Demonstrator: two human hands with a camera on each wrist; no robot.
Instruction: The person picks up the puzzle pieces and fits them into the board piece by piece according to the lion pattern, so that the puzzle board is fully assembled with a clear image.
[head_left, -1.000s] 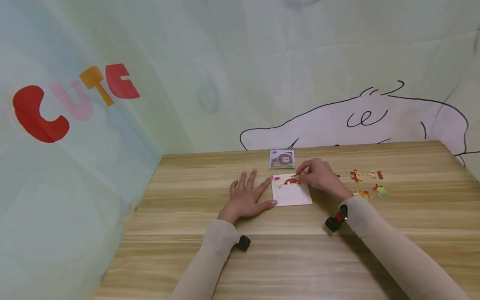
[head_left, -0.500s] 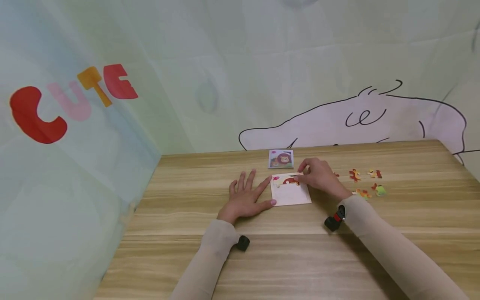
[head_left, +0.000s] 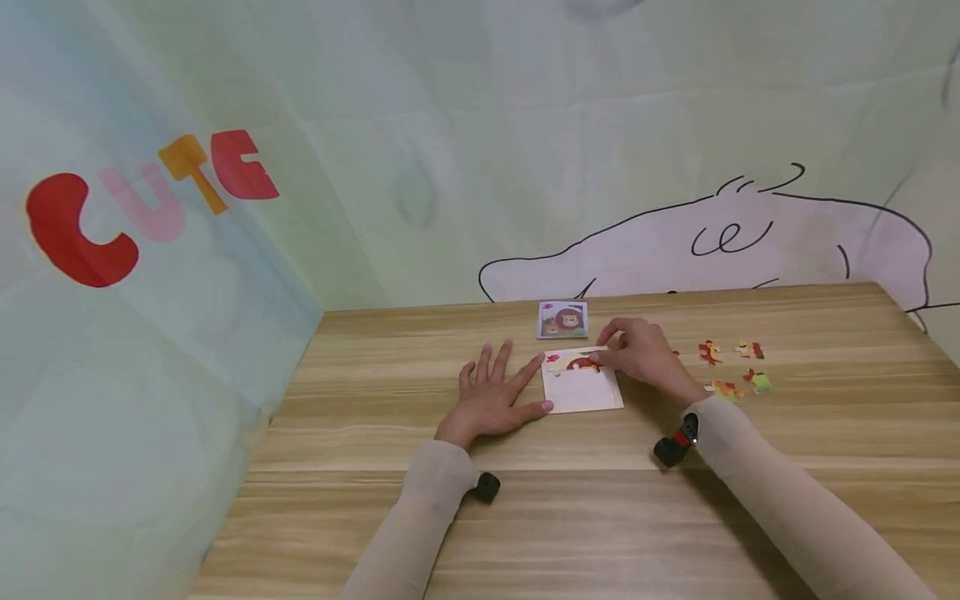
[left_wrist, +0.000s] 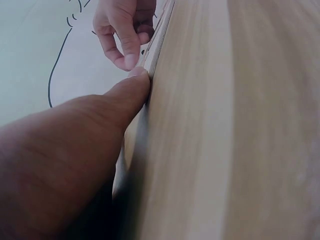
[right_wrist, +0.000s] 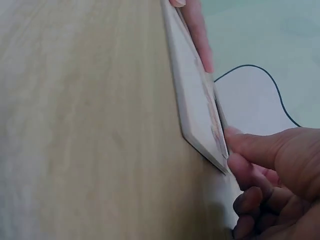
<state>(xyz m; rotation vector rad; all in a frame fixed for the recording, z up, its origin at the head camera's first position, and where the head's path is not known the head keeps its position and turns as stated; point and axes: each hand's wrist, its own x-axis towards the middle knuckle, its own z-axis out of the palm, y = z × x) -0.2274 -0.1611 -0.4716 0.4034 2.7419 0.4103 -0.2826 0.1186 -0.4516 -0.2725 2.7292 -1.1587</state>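
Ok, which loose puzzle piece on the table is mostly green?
The right-hand piece of the front row, nearer the person; the other visible loose pieces look mainly red, orange or yellow.

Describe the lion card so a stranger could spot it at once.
Start with the wood-grain table and find the white puzzle board between the left hand and right hand. Just beyond it, by the table's back edge, lies the small, squarish lion card. Unlike the board, whose lower part is blank white, it shows a full picture with a lion's face.
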